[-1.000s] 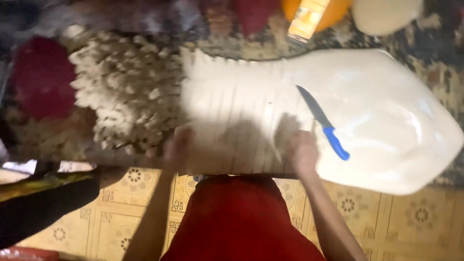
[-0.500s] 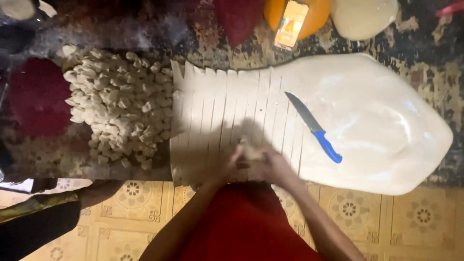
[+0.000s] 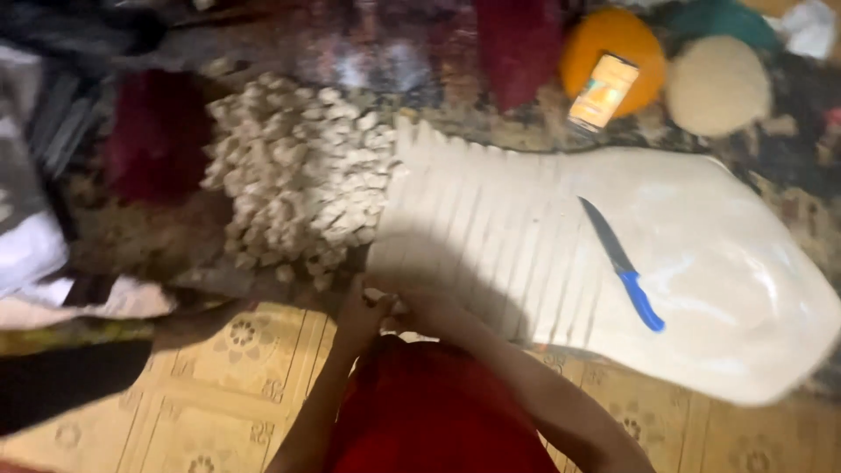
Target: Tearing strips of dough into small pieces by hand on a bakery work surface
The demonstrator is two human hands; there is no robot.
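While my left hand [image 3: 361,317] and right hand [image 3: 419,308] meet, pinching a small dough piece [image 3: 382,302], the strip-cut dough sheet [image 3: 613,263] lies just beyond them.

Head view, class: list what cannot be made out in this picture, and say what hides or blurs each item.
- Left hand and right hand: pressed together at the edge of the dough sheet; motion blur hides what the fingers hold.
- Pile of dough pieces: blurred, single pieces run together.
- Knife: its edge is too small to judge.
- Orange pack: print blurred.
- Top corners: dark and cut off by the frame.
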